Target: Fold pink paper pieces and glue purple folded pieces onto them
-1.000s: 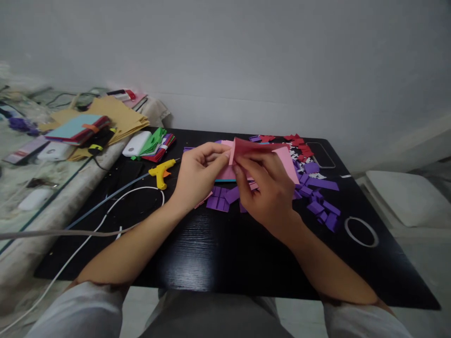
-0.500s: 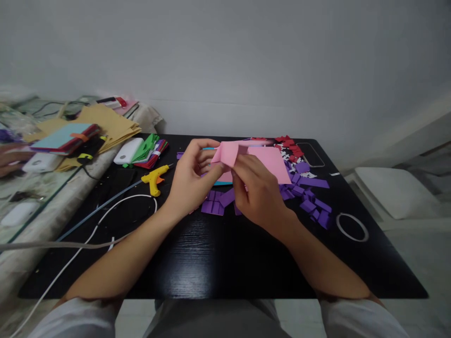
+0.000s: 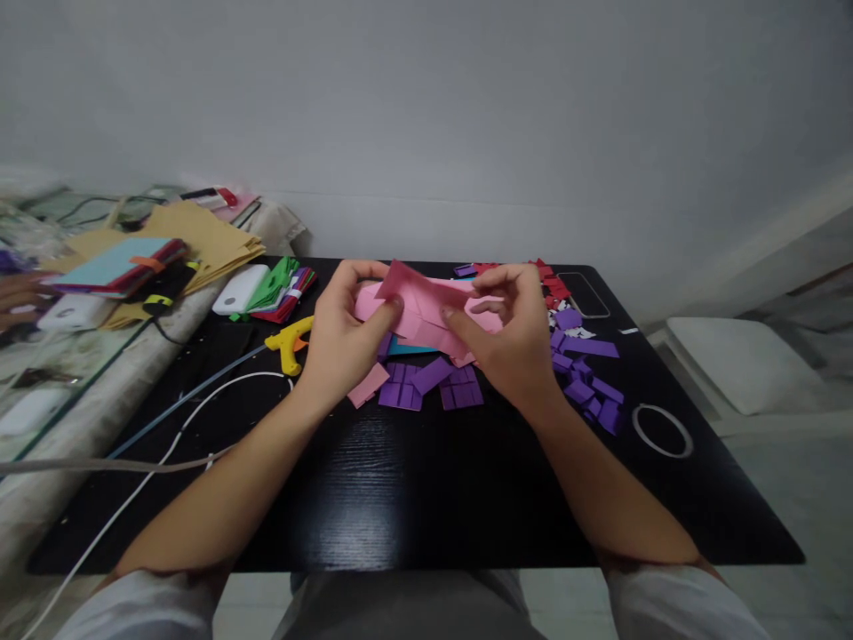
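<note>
Between both hands I hold a folded pink paper [image 3: 417, 298], its upper flap a darker pink. My left hand [image 3: 350, 333] pinches its left end, thumb in front and fingers behind. My right hand [image 3: 510, 329] grips the other end with the thumb pressed on it and the fingers curled. Behind and below lie more pink sheets and a blue sheet [image 3: 413, 348], partly covered. Nearer to me are folded purple paper pieces [image 3: 401, 387] and a small pink paper piece [image 3: 368, 385].
A yellow glue gun [image 3: 289, 345] lies left of my left hand, near a white cable [image 3: 200, 407]. Purple paper pieces [image 3: 590, 387] are heaped at the right, beside a clear ring [image 3: 662, 430]. Another person's hand [image 3: 19, 302] shows at the far left, near stacked coloured paper [image 3: 120, 264].
My right hand has moved right and my hands are farther apart. The pink paper now spreads wider between them, with a darker flap showing.
</note>
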Motion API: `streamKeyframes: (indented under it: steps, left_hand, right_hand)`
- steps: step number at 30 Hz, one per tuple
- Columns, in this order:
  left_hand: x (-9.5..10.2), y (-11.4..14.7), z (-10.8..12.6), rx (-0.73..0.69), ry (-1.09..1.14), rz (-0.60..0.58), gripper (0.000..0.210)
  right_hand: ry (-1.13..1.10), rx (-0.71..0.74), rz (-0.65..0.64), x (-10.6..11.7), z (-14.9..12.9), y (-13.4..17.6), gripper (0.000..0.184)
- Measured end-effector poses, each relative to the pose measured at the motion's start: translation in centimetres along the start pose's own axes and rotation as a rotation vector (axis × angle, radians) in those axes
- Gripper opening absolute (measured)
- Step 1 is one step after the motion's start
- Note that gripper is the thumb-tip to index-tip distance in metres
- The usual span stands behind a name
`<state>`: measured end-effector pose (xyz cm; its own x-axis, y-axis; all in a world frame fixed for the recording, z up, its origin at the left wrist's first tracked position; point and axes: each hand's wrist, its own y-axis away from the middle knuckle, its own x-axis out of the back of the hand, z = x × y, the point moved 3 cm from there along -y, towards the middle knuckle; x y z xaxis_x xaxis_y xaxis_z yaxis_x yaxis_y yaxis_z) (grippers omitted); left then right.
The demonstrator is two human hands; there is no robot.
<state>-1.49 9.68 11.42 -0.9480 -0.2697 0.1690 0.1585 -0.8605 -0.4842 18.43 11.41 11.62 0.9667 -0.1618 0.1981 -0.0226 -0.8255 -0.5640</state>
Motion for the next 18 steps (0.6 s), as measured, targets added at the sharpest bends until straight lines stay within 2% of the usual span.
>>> streamKeyframes:
  steps: [2,3,5,6,9,12,18]
  left_hand:
    - [-0.2,0.2,0.0,0.016,0.033,-0.026,0.023]
    - [-0.3,0.2,0.0,0.019,0.045,-0.044,0.023]
    - [-0.5,0.4,0.1,0.006,0.048,-0.069,0.022]
    - [-0.5,0.5,0.2,-0.01,0.031,-0.068,0.022]
    - [-0.4,0.6,0.4,-0.04,-0.079,-0.037,0.015]
    - [-0.4,0.5,0.5,-0.018,-0.094,-0.065,0.017]
    - [-0.2,0.5,0.9,-0.069,-0.114,-0.053,0.017]
  right_hand:
    - [-0.213,-0.219,-0.165,-0.7,1.0,-0.2,0.046]
    - [-0.288,-0.297,-0.266,-1.1,1.2,-0.2,0.045]
    - [-0.356,-0.369,-0.422,-1.5,1.1,-0.1,0.037]
    - [-0.361,-0.371,-0.456,-1.6,0.9,-0.1,0.032]
    - [-0.34,-0.364,-0.445,-1.5,0.4,0.0,0.023]
    - [-0.353,-0.388,-0.392,-1.5,0.4,0.2,0.02]
    - [-0.482,-0.519,-0.395,-2.0,0.9,0.8,0.025]
